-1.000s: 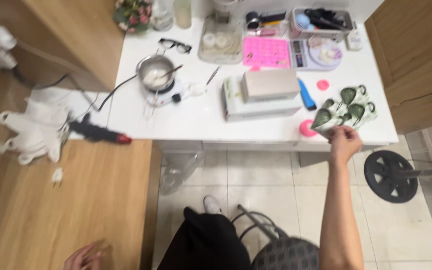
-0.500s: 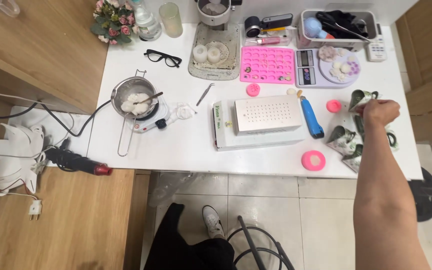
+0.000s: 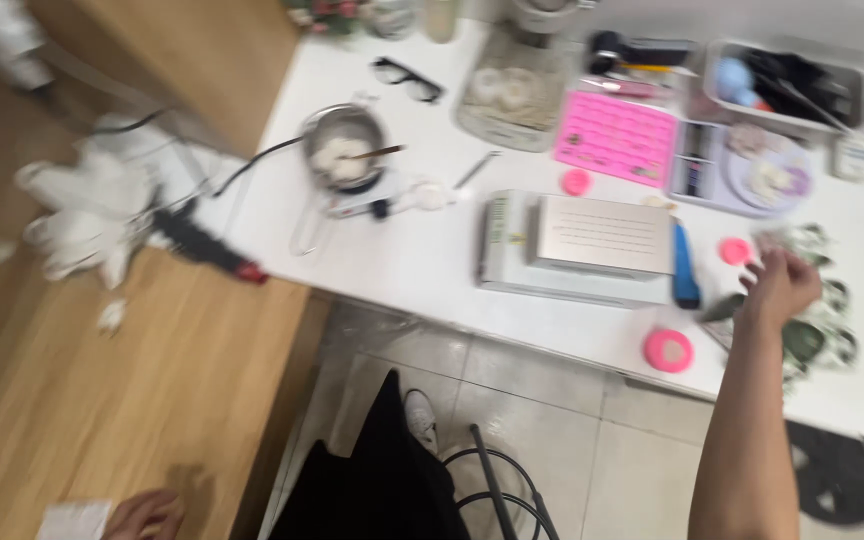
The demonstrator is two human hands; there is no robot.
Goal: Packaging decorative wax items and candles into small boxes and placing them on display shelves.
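The view is motion-blurred. My right hand [image 3: 782, 285] reaches over the right end of a white table [image 3: 432, 250] and lies on a pile of green-and-white patterned packets [image 3: 822, 330]. Its fingers are curled, and blur hides whether they grip a packet. A pink round lid [image 3: 668, 349] lies just left of my forearm near the table's front edge. My left hand [image 3: 144, 512] hangs low at the bottom left over the wooden floor, beside a white flat piece [image 3: 74, 521]. I cannot tell whether it holds that piece.
On the table: a steel pot with a spoon [image 3: 344, 155], black glasses [image 3: 407, 80], a silver box on a tray [image 3: 602, 235], a blue tube [image 3: 685, 280], a pink mould [image 3: 617, 135], a scale [image 3: 752, 175]. White bags [image 3: 102, 215] lie on the floor. A black chair [image 3: 492, 480] stands below.
The camera has swung left and down, with blur. My right hand stays on the patterned packets, set down from the raised hold a second ago. My left hand has come back into view.
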